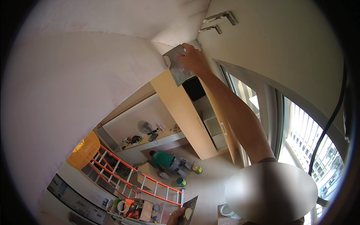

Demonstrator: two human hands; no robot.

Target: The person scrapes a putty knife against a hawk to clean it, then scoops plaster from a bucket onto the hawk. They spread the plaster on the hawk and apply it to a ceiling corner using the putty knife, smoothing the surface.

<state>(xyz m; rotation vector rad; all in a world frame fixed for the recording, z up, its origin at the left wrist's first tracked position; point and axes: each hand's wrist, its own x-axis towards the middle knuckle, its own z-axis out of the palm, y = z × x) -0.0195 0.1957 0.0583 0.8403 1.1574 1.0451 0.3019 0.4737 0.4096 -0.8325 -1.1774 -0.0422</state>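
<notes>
My right arm reaches up to the top centre, where my right hand point(193, 60) grips a broad flat metal putty knife point(179, 75). A patch of pale filler shows on the blade. The blade is at the lower corner of the whitish ceiling drop point(93, 71); whether it touches cannot be told. Low in the view, my left hand point(175, 217) is closed on a second flat putty knife point(190, 210), with a pale lump of filler on its face. The handles are mostly hidden by the fingers.
Far below, a person in a green top point(163, 160) crouches near two cans point(181, 182). An orange ladder point(135, 176), a yellow woven lampshade point(84, 149), a fan point(146, 128) and a tall cabinet point(183, 112) stand around. Metal brackets point(221, 17) project from the upper wall. A blurred oval covers the lower right.
</notes>
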